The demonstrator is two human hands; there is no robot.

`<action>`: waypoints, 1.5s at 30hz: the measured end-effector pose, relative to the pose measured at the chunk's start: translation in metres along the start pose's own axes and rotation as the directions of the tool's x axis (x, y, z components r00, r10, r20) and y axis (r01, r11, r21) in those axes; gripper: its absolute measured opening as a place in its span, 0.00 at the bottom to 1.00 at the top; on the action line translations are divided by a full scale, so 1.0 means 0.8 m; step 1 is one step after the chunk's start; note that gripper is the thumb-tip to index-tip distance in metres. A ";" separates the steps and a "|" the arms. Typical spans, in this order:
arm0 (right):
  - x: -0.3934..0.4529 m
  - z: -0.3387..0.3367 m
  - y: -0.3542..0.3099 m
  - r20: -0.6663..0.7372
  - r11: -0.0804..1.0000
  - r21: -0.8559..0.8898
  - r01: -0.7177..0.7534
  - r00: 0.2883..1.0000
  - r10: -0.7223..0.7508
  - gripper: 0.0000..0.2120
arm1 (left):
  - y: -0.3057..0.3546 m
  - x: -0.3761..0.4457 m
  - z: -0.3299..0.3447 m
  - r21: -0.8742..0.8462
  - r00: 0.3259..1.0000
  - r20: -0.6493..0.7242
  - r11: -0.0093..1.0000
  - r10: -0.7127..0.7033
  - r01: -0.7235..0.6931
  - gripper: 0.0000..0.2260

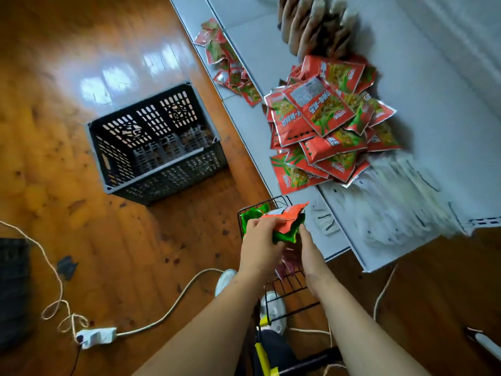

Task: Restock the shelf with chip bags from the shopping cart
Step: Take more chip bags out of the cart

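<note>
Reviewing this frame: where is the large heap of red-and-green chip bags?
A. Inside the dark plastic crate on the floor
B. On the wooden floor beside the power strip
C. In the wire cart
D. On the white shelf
D: the large heap of red-and-green chip bags lies on the white shelf, while the dark plastic crate on the floor looks empty.

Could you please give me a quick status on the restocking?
Left hand gripping red and green bags over the cart; right hand steadying them. Pile already on shelf. Path to shelf clear.
</note>
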State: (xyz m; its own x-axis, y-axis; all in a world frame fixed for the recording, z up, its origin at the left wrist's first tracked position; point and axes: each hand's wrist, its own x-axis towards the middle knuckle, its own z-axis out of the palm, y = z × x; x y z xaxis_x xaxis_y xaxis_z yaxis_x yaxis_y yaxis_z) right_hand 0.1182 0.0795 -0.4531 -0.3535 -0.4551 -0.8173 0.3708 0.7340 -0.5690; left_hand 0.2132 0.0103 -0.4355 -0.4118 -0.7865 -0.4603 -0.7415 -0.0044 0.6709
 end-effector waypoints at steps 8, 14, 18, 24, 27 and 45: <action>-0.225 -0.037 -0.091 0.020 0.991 0.005 0.136 0.991 -0.136 0.32 | 0.125 -0.153 -0.170 -0.392 0.993 -0.003 0.914 -0.116 0.106 0.12; -0.406 -0.060 -0.113 0.095 0.952 -0.021 0.306 0.948 -0.303 0.41 | 0.214 -0.303 -0.212 -0.787 0.997 0.074 0.615 -0.002 0.060 0.05; -0.501 -0.088 -0.061 -0.089 0.925 0.171 0.339 0.940 -0.328 0.24 | 0.243 -0.392 -0.189 -0.758 0.965 0.243 0.640 0.095 0.128 0.15; -0.643 -0.154 0.051 -0.529 0.832 0.300 0.468 0.807 -0.263 0.20 | 0.287 -0.521 -0.125 -0.402 0.841 0.501 0.916 0.206 0.015 0.31; -0.718 -0.205 0.097 -0.640 0.780 0.351 0.518 0.741 -0.204 0.17 | 0.317 -0.595 -0.073 -0.363 0.723 0.633 0.931 0.277 -0.039 0.16; -0.998 -0.571 0.502 -0.930 0.599 0.368 0.711 0.296 0.220 0.17 | 0.487 -1.023 0.387 -0.240 0.176 0.921 0.862 0.347 -0.447 0.11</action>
State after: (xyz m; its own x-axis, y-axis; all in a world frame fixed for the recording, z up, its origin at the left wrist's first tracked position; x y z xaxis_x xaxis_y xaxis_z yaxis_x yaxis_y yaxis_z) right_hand 0.1568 0.9683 0.0126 -0.8215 0.4951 -0.2828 0.2868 -0.0698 -0.9554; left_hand 0.0972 0.8433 0.0227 -0.8180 0.4288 -0.3834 -0.3279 0.2001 0.9233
